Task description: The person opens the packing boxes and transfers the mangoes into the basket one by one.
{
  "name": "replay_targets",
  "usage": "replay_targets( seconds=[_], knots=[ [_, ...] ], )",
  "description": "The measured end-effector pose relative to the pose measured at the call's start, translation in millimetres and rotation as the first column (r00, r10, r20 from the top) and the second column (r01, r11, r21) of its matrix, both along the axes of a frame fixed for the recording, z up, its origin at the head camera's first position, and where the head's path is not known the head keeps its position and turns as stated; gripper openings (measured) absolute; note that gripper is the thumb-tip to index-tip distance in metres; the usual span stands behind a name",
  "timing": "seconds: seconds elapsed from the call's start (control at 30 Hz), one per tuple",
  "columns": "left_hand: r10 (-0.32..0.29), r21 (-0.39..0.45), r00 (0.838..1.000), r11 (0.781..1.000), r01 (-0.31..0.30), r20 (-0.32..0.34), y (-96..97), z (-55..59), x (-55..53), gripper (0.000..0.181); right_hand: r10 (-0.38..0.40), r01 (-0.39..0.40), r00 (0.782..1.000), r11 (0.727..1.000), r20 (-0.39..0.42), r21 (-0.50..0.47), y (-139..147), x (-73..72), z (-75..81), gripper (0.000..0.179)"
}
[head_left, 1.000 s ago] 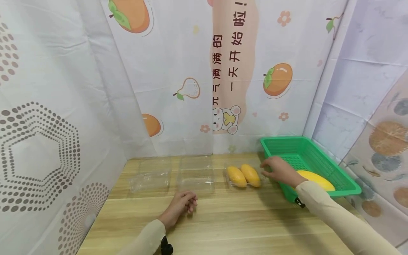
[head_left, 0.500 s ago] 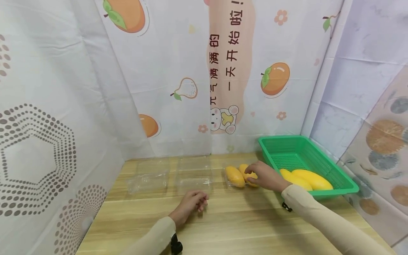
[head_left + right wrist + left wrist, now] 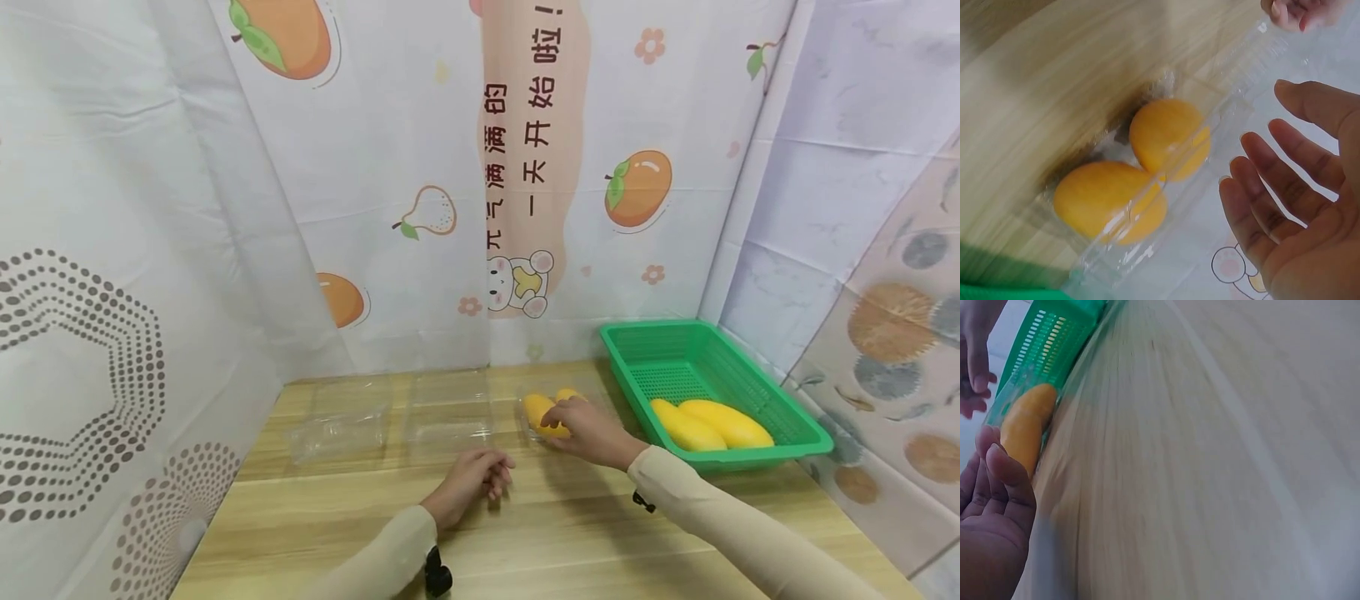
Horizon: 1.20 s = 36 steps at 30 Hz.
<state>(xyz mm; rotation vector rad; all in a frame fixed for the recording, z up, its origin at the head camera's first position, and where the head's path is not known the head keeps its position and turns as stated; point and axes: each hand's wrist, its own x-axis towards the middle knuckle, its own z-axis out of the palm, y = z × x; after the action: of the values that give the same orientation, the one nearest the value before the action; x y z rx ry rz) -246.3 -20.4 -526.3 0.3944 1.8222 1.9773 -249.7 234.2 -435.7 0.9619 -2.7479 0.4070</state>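
Observation:
Two yellow-orange mangoes [image 3: 1110, 200] lie side by side in a clear plastic box [image 3: 1099, 267] at the table's centre right. My right hand [image 3: 591, 433] hovers over this box and partly covers the fruit in the head view. In the right wrist view its fingers [image 3: 1297, 194] are spread and hold nothing. Left of it, low over the table's middle, my left hand [image 3: 467, 485] hangs with loosely bent fingers and nothing in them. Whether it touches the tabletop I cannot tell.
A green plastic basket [image 3: 637, 392] stands at the right with two larger yellow mangoes [image 3: 723, 423] inside. Two more clear boxes, one at the far left [image 3: 341, 437] and one in the middle [image 3: 448, 432], lie along the back. Printed curtains [image 3: 360, 167] enclose the table.
My right hand has moved left from beside the basket to over the boxed mangoes. The left hand has shifted right. The view has turned slightly right.

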Motion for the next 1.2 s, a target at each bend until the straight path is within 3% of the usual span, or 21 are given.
replay_targets(
  seconds=[0.33,0.6,0.8,1.2],
  knots=[
    [0.032,-0.017,0.999,0.999,-0.032,0.039,26.2,-2.9,-1.2,0.03,-0.026,0.026,0.999,1.0,0.032,0.0,-9.0,5.0,-9.3,0.021],
    [0.062,-0.046,0.998,0.997,-0.06,0.028,39.6,-5.0,-4.9,0.029,-0.027,0.027,0.999,1.0,-0.029,0.01,-12.7,4.7,-12.2,0.022],
    [0.059,-0.022,0.998,0.998,-0.059,0.02,46.5,-4.9,-7.3,0.029,-0.083,0.082,0.996,0.996,-0.03,-0.036,-17.3,4.5,-11.0,0.029],
    [0.082,0.027,0.997,0.996,-0.082,0.004,56.9,-7.8,-13.8,0.037,-0.175,0.175,0.984,0.985,-0.023,-0.009,-20.8,2.5,-14.3,0.024]
  ],
)
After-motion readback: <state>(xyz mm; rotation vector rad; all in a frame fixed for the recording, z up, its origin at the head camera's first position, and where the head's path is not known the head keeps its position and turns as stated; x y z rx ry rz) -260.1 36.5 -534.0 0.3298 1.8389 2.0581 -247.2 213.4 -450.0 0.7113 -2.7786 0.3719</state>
